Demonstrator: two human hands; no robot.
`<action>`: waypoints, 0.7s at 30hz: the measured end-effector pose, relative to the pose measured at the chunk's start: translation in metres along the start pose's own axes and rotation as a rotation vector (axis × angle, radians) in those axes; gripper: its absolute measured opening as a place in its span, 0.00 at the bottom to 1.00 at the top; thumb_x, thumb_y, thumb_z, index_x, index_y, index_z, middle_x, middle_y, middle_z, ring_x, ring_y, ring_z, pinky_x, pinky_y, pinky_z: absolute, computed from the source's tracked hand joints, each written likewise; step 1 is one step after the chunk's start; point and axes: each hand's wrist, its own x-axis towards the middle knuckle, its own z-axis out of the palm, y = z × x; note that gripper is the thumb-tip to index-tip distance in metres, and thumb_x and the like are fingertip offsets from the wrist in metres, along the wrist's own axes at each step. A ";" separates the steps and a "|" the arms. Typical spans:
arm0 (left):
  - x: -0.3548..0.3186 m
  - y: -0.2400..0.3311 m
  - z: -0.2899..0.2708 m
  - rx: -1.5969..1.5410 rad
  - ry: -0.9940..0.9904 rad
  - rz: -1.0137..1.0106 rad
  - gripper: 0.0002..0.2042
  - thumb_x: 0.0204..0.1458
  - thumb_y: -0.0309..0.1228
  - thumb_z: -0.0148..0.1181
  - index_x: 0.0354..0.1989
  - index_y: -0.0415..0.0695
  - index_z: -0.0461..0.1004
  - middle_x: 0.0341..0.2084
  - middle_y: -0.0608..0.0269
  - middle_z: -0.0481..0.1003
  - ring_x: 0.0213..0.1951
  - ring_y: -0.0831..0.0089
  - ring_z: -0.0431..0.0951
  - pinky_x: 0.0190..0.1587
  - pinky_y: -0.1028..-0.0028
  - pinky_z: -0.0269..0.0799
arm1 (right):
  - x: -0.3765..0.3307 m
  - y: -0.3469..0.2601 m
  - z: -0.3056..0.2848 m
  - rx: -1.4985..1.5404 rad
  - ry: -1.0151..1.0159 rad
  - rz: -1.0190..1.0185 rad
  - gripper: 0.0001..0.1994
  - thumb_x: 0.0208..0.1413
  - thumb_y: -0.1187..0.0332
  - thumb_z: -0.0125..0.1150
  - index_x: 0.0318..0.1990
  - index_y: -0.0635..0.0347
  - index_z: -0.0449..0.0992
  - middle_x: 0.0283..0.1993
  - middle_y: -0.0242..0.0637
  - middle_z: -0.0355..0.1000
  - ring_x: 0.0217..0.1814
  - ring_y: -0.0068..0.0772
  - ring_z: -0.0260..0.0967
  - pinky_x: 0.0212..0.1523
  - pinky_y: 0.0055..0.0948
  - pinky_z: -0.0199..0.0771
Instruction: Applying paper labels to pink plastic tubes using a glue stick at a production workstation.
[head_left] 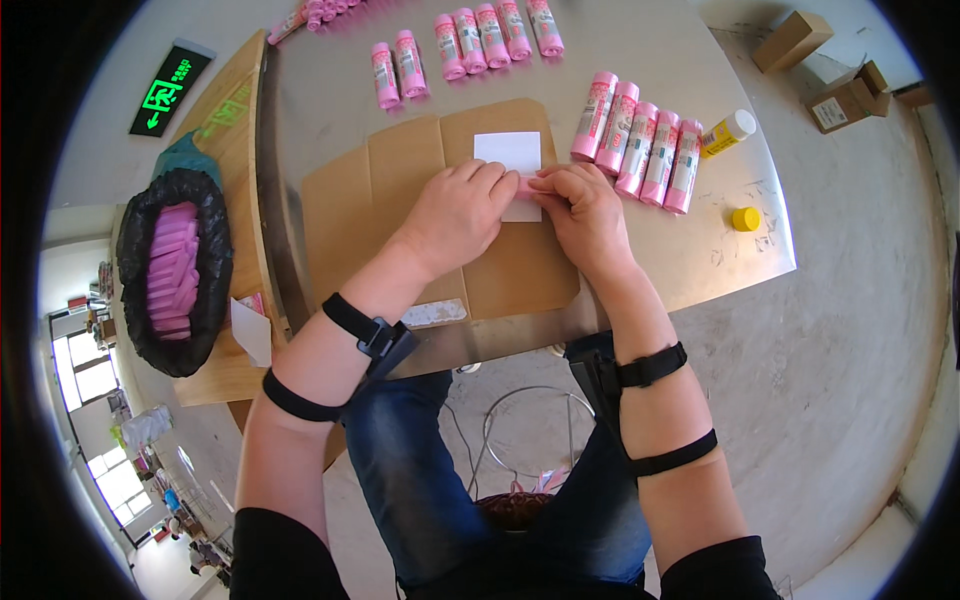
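Observation:
Over a flat sheet of brown cardboard (pixel 340 215), my left hand (pixel 452 215) and my right hand (pixel 588 222) meet with fingers closed around a small pink roll (pixel 531 187). Only a short stretch of the roll shows between the fingertips; the fingers hide the rest. Beneath it lies a white paper sheet (pixel 508 147), partly covered by the hands. Just right of my right hand, several pink rolls with printed paper labels (pixel 638 148) lie side by side. Beyond them is an uncapped glue stick (pixel 729 133), and its yellow cap (pixel 745 219) stands apart.
More labelled pink rolls (pixel 493 38) line the far side of the metal table (pixel 650 40). A black plastic bag (pixel 127 262) full of pink rolls (pixel 174 270) is at the left, near a white paper piece (pixel 251 332). Cardboard boxes (pixel 845 97) sit on the floor at right.

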 end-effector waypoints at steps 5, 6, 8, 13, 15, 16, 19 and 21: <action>-0.007 0.004 0.003 -0.088 0.080 -0.051 0.26 0.35 0.24 0.60 0.49 0.38 0.67 0.48 0.54 0.69 0.51 0.59 0.68 0.55 0.63 0.65 | 0.000 0.001 -0.001 0.000 0.014 -0.010 0.04 0.43 0.75 0.63 0.29 0.60 0.76 0.32 0.35 0.74 0.39 0.40 0.68 0.41 0.34 0.69; -0.008 0.003 0.002 -0.134 0.075 -0.052 0.27 0.35 0.23 0.60 0.51 0.38 0.66 0.50 0.53 0.68 0.53 0.59 0.67 0.57 0.62 0.62 | 0.001 0.001 -0.002 -0.003 0.019 -0.010 0.04 0.43 0.75 0.63 0.29 0.60 0.76 0.32 0.35 0.74 0.39 0.40 0.68 0.41 0.35 0.69; -0.007 -0.001 -0.009 -0.066 0.026 0.017 0.29 0.35 0.23 0.60 0.52 0.37 0.65 0.50 0.53 0.67 0.53 0.58 0.67 0.57 0.63 0.63 | 0.000 0.004 -0.001 -0.015 0.015 -0.009 0.04 0.43 0.74 0.63 0.29 0.60 0.76 0.32 0.35 0.74 0.39 0.40 0.68 0.40 0.35 0.69; -0.002 -0.007 -0.005 0.124 -0.073 0.178 0.31 0.33 0.22 0.59 0.53 0.34 0.64 0.50 0.51 0.67 0.52 0.57 0.67 0.55 0.64 0.64 | 0.000 0.002 -0.001 -0.019 0.001 0.007 0.04 0.43 0.74 0.63 0.29 0.60 0.77 0.32 0.35 0.74 0.38 0.40 0.68 0.40 0.35 0.69; -0.004 -0.006 -0.002 0.143 -0.078 0.155 0.31 0.32 0.21 0.58 0.53 0.32 0.63 0.50 0.50 0.67 0.51 0.57 0.67 0.53 0.64 0.65 | -0.001 0.002 0.001 -0.005 0.004 0.006 0.05 0.43 0.75 0.64 0.29 0.61 0.77 0.32 0.35 0.74 0.38 0.41 0.68 0.39 0.35 0.69; -0.004 -0.005 -0.002 0.141 -0.077 0.157 0.31 0.32 0.21 0.58 0.53 0.32 0.63 0.50 0.50 0.67 0.51 0.57 0.67 0.53 0.64 0.65 | -0.001 0.001 0.000 -0.007 0.004 0.008 0.05 0.43 0.75 0.64 0.29 0.61 0.77 0.32 0.35 0.74 0.38 0.41 0.68 0.39 0.35 0.69; -0.004 -0.003 -0.003 0.050 -0.061 0.119 0.30 0.33 0.20 0.56 0.53 0.33 0.63 0.50 0.51 0.67 0.51 0.57 0.67 0.53 0.65 0.65 | 0.000 0.001 -0.002 -0.003 0.013 0.002 0.05 0.43 0.75 0.64 0.29 0.61 0.77 0.32 0.35 0.74 0.38 0.41 0.68 0.39 0.35 0.69; -0.006 -0.002 -0.002 0.011 -0.009 0.083 0.31 0.33 0.19 0.56 0.54 0.34 0.63 0.51 0.52 0.67 0.52 0.58 0.67 0.54 0.65 0.65 | 0.000 0.001 -0.003 0.010 0.014 0.016 0.05 0.43 0.75 0.63 0.30 0.61 0.77 0.32 0.36 0.74 0.38 0.41 0.68 0.39 0.35 0.69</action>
